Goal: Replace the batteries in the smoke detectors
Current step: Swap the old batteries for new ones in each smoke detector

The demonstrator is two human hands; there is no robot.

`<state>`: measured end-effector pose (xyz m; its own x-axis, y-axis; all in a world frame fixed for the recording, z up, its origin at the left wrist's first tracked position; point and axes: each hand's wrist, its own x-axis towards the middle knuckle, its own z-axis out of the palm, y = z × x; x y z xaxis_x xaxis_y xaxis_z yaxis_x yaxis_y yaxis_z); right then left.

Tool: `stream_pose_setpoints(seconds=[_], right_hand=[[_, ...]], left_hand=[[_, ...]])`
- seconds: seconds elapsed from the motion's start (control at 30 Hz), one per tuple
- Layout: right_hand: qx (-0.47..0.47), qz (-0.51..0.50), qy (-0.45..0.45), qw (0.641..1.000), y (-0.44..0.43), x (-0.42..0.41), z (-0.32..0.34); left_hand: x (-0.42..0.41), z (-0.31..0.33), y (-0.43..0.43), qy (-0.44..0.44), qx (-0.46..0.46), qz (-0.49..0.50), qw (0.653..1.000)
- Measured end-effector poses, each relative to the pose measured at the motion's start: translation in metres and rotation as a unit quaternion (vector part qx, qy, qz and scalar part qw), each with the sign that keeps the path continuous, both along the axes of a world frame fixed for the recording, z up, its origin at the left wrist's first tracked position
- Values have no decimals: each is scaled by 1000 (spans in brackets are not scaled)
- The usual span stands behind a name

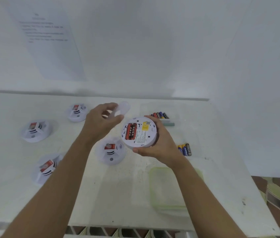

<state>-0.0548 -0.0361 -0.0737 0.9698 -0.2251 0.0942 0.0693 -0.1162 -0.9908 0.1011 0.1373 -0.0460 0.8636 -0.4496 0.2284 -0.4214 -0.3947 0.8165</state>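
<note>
While right (160, 147) grips detector (140, 133), left (101, 124) perhaps pinches cover (123, 108).

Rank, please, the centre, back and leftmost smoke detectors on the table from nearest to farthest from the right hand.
1. Centre detector, just left of the right hand.
2. Back detector, beyond the left hand.
3. Leftmost detector, far left.

Wall sheet (46, 31), upper left: several printed lines, too blurred to read.
Held detector (139, 133), centre: yellow label and fine print on its back, illegible.
Red batteries (130, 133) inside it: dark characters along each, unreadable.
Loose batteries (185, 149), right: lettering too small to read.
Lower detector (110, 152), below centre: red sticker with round emblem, sound-wave sign beside it.
</note>
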Motion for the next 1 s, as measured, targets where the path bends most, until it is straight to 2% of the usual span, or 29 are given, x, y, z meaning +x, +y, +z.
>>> stream_pose_setpoints(seconds=[0.07,0.27,0.4,0.7,1.0], right_hand=[[-2,7,-3,1000,3,0,2],[1,41,-12,999,13,-2,10],[-11,47,-20,999,19,-1,11],[-10,49,-28,998,26,-1,14],[-4,54,-48,997,23,-1,25]], left_hand=[[-13,14,6,1,-16,-57,998],[-42,29,23,-67,46,-170,982],[-48,26,29,-77,75,-176,979],[-52,28,35,-63,56,-160,983],[-52,28,41,-41,86,-195,976]])
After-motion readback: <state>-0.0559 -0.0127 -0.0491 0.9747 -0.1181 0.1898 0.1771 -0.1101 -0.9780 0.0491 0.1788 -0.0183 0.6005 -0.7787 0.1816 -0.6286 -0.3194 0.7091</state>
